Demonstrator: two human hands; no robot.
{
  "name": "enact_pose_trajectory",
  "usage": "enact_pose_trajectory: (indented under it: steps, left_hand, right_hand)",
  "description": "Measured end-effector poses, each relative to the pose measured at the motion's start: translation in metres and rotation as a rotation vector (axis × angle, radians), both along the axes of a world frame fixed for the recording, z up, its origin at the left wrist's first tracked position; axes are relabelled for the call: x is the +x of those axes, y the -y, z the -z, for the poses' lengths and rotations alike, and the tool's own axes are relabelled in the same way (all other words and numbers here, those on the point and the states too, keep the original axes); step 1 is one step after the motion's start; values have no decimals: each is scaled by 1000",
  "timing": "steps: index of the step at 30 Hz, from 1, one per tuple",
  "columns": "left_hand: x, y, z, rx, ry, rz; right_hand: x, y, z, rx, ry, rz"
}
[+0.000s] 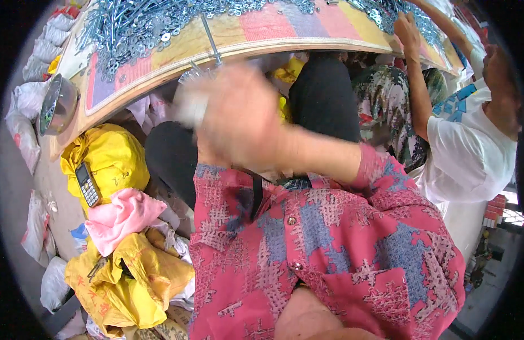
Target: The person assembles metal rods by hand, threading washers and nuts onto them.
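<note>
Long bolt [210, 38] on the striped board [307, 28], axis running toward its edge; blurred right hand [239, 116] raised before chest, grip indistinguishable

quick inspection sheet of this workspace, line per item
surface: curved wooden board with coloured stripes, carrying the metal parts
job's things: heap of silver metal bolts and washers on the board; a small silvery bundle at the blurred right hand, grip unclear
clutter: yellow plastic sacks, pink cloth, black calculator, round metal bowl, white filled bags
grippers: right hand motion-blurred in front of the chest; left hand not seen
cables: nothing seen
surroundings: a co-worker in a white shirt reaches a hand into the parts on the right
</note>
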State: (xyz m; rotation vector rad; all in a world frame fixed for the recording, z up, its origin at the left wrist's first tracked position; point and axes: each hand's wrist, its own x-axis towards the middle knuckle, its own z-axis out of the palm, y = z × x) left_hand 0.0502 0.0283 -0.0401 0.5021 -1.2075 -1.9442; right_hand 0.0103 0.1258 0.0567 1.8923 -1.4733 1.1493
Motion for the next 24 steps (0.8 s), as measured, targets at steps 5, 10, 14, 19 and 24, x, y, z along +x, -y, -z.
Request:
enact_pose_trajectory:
  steps: [5, 10, 14, 19, 24]
  left_hand:
    - [-12, -5, -33, 444, -115, 114]
    - [-13, -18, -44, 562, -189, -69]
    - [-21, 2, -5, 492, -129, 69]
    - [3, 0, -7, 154, 9, -48]
    - [0, -5, 0, 355, -116, 19]
  right_hand:
    - [-45, 12, 28, 352, -65, 376]
    - [-38, 6, 20, 364, -77, 368]
    - [-49, 9, 37, 423, -27, 449]
    - [-54, 12, 11, 528, -51, 446]
    - [-20, -17, 35, 207, 25, 216]
